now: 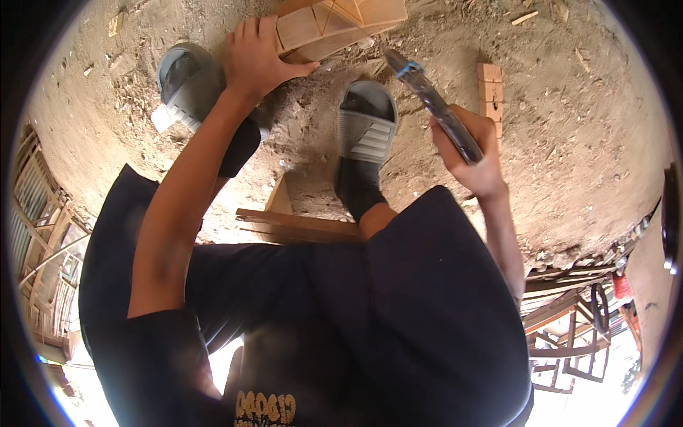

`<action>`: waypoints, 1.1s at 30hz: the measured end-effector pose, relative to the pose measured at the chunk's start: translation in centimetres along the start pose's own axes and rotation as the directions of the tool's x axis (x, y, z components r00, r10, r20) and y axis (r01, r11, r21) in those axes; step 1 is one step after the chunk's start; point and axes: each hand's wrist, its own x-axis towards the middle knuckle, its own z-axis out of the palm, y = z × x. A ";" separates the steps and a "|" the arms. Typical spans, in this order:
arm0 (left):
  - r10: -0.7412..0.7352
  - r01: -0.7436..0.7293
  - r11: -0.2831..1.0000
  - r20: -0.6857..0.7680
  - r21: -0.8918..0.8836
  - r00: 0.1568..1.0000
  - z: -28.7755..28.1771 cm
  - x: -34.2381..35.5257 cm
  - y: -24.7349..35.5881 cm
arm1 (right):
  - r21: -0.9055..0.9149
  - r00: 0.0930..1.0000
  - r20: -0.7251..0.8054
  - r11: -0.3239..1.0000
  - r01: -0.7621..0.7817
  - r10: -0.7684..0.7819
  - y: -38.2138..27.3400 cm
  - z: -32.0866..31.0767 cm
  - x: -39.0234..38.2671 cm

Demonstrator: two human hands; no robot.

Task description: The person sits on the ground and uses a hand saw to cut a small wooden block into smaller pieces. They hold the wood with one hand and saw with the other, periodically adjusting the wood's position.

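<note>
My left hand (257, 62) grips the near left end of a light wooden piece (334, 25) at the top, with its fingers over the edge and the thumb out to the right. Thin lines or rods cross the top of that piece. In my right hand (466, 153) is a long dark tool (434, 96) with a blue band near its far end, which points up and left toward the wooden piece without visibly touching it.
My sandalled feet (366, 128) stand apart on dusty ground (569, 128) scattered with chips. A short notched wooden strip (490, 92) lies right of the tool. Boards (299, 224) lie beneath me. Wooden frames (569, 327) stand at the right rim.
</note>
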 end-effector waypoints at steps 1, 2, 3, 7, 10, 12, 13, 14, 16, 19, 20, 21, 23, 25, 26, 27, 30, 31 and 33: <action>-0.018 0.018 1.000 0.032 0.008 0.999 -0.2 -0.6 0.0 | -0.054 1.000 0.016 0.998 0.021 -0.020 0.1 -0.5 -0.9; -0.032 0.032 0.999 0.042 -0.009 0.999 0.1 -0.2 0.6 | 0.024 0.993 -0.034 0.994 -0.109 0.110 0.3 -1.2 -4.0; -0.031 0.032 0.999 0.028 -0.006 0.999 0.3 0.2 0.7 | -0.077 0.995 -0.053 0.994 -0.084 0.080 1.1 -2.5 -6.8; -0.024 0.024 1.000 0.024 -0.019 0.999 -0.3 -0.3 0.8 | -0.179 0.981 -0.149 0.972 -0.154 0.128 1.9 -3.7 -13.1; -0.029 0.029 1.000 0.019 -0.009 0.999 -0.3 -0.1 0.6 | -0.108 0.993 -0.096 0.991 -0.074 0.064 1.5 -2.1 -8.3; -0.001 0.001 1.000 0.008 -0.012 1.000 0.5 0.8 1.1 | -0.086 0.993 -0.113 0.995 -0.044 0.034 2.0 -1.2 -4.4; 0.006 -0.006 1.000 0.009 0.018 1.000 0.1 0.4 0.6 | -0.004 0.994 -0.113 1.000 -0.010 0.010 1.5 -0.3 -2.3; 0.013 -0.013 0.999 0.010 0.030 1.000 -0.1 0.0 0.4 | -0.019 0.997 -0.075 1.000 -0.010 0.009 0.9 -0.6 -2.0; -0.008 0.008 1.000 0.022 0.020 1.000 -0.1 -0.2 0.5 | -0.073 0.998 -0.049 0.996 -0.054 0.050 0.8 -2.0 -3.6; -0.033 0.033 0.999 -0.005 -0.015 0.999 0.1 -0.1 0.3 | -0.270 0.993 -0.062 0.959 0.082 -0.102 2.3 -5.3 -10.1; -0.042 0.042 0.999 -0.005 -0.019 0.999 -0.2 -0.7 0.1 | -0.295 0.997 -0.042 0.954 0.046 -0.061 2.9 -6.1 -11.1; -0.043 0.043 0.999 0.015 0.010 0.999 -0.4 -0.8 0.2 | -0.325 0.999 -0.040 0.946 0.002 -0.016 3.0 -6.4 -11.8; -0.032 0.031 0.999 0.042 0.019 0.999 -0.1 0.2 1.3 | -0.271 0.995 -0.078 0.962 0.032 -0.055 2.8 -5.0 -9.9; 0.001 -0.002 1.000 -0.015 -0.016 1.000 0.0 0.4 1.1 | -0.063 0.997 -0.074 0.998 0.006 -0.011 2.7 -2.4 -4.7; 0.016 -0.017 1.000 -0.045 -0.018 0.999 0.0 0.5 0.8 | -0.122 0.996 -0.050 0.990 0.068 -0.074 2.2 -1.4 -1.9; 0.016 -0.016 1.000 -0.038 0.003 0.999 0.1 0.5 0.6 | -0.032 0.999 -0.046 0.999 0.021 -0.022 -0.1 -0.3 0.2; -0.007 0.007 0.999 -0.014 0.033 1.000 -0.1 -0.8 -0.2 | -0.060 0.998 -0.038 0.997 -0.041 0.039 -0.1 -1.1 -2.4; -0.002 0.002 1.000 -0.034 0.000 0.999 0.3 -0.3 0.0 | -0.126 0.997 -0.064 0.991 -0.052 0.044 1.0 -2.6 -5.6; 0.015 -0.015 1.000 -0.045 -0.003 0.999 0.8 0.4 0.3 | -0.242 0.996 -0.090 0.970 -0.014 -0.008 3.0 -4.3 -9.9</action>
